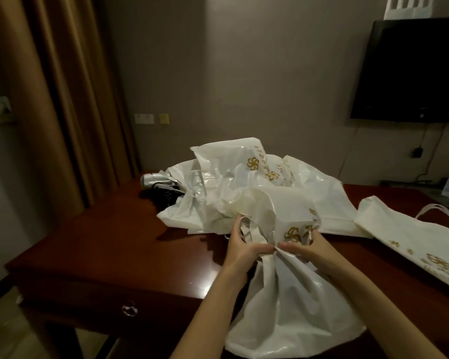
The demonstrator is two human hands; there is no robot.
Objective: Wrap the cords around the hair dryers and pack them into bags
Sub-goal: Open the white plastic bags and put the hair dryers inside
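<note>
Head view: at the far left of the dark wooden desk (94, 244) a silver hair dryer (157, 180) lies half under a heap of white bags (233, 182). Nearer, the left hand (240, 246) and right hand (310, 246) each pinch the gathered neck of a full white bag (293, 307) — thumbs almost touching. Another bag (399, 237) lies flat at right.
</note>
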